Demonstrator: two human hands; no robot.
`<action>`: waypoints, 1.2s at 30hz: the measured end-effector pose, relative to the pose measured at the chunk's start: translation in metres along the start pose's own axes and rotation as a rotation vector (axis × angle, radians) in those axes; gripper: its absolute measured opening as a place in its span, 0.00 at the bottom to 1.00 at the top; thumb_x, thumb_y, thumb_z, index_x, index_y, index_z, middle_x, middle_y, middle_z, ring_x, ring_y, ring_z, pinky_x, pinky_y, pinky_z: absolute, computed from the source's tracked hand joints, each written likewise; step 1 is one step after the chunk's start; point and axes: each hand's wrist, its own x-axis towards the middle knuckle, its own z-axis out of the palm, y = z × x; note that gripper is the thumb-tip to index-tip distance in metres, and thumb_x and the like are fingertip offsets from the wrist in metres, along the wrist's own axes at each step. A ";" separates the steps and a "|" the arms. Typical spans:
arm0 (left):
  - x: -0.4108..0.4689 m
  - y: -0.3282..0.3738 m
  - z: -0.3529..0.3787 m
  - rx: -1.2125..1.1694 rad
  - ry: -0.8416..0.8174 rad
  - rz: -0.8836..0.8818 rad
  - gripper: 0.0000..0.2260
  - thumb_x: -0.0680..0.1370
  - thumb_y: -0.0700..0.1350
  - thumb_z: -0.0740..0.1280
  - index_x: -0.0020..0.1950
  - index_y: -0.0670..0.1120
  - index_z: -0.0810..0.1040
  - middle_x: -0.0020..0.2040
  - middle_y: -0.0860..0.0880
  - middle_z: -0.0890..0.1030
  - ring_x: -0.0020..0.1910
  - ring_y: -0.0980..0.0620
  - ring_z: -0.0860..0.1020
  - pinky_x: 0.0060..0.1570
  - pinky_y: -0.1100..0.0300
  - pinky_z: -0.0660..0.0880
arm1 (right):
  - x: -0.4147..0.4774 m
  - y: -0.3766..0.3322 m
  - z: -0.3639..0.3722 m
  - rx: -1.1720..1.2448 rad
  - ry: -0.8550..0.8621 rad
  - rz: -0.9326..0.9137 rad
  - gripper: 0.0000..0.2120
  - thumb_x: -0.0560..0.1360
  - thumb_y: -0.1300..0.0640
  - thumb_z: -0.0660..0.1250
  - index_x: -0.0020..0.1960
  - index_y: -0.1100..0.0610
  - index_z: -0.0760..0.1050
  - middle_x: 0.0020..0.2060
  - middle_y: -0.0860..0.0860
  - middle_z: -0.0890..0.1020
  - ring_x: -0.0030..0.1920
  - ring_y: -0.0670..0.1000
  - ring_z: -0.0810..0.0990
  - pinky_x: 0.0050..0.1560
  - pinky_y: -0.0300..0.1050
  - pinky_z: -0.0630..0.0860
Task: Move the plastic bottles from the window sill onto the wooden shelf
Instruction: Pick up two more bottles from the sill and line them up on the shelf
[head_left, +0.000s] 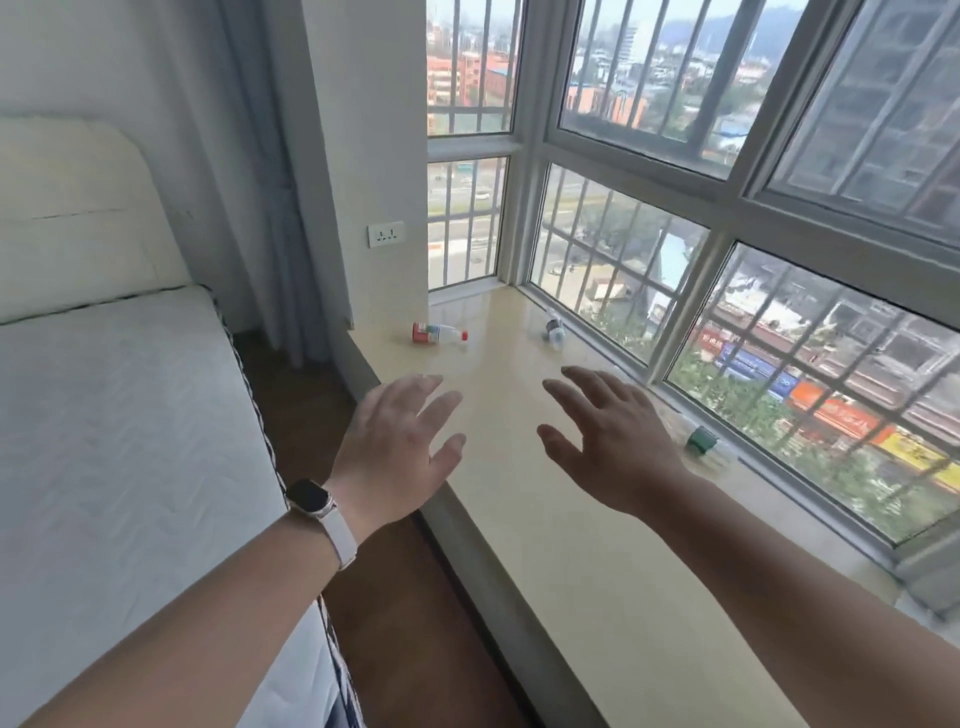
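Three plastic bottles lie on their sides on the beige window sill (545, 519). A white bottle with a red label (439, 333) rests at the far left. A clear bottle with a dark label (554, 329) lies by the glass farther back. A clear bottle with a green label (700, 441) lies near the window frame, just right of my right hand (608, 436). My left hand (400, 447) hovers over the sill's near edge. Both hands are open, fingers spread, holding nothing. No wooden shelf is in view.
A bed with a white mattress (119, 441) and cream headboard stands on the left, across a narrow strip of wood floor (384, 597). A grey curtain (270, 182) hangs in the corner. Barred windows (727, 260) line the sill's far side. A wall socket (386, 234) sits above it.
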 end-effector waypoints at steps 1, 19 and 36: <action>0.003 -0.007 0.001 0.010 0.002 -0.002 0.20 0.77 0.56 0.61 0.64 0.48 0.77 0.64 0.45 0.77 0.65 0.43 0.74 0.65 0.41 0.67 | 0.008 -0.002 0.001 -0.002 0.008 -0.014 0.30 0.77 0.37 0.52 0.72 0.51 0.69 0.71 0.53 0.71 0.70 0.58 0.68 0.67 0.57 0.65; 0.076 -0.115 0.080 0.083 -0.043 -0.208 0.20 0.77 0.54 0.62 0.65 0.46 0.77 0.64 0.42 0.78 0.65 0.40 0.74 0.63 0.41 0.70 | 0.194 0.010 0.106 0.108 -0.083 -0.206 0.28 0.76 0.38 0.54 0.71 0.51 0.71 0.70 0.53 0.73 0.69 0.59 0.70 0.66 0.57 0.67; 0.199 -0.182 0.123 0.158 -0.127 -0.218 0.21 0.77 0.55 0.62 0.67 0.47 0.75 0.66 0.45 0.76 0.67 0.42 0.73 0.66 0.41 0.69 | 0.334 0.067 0.154 0.196 -0.049 -0.188 0.26 0.77 0.40 0.55 0.66 0.54 0.75 0.67 0.55 0.76 0.66 0.60 0.73 0.63 0.57 0.70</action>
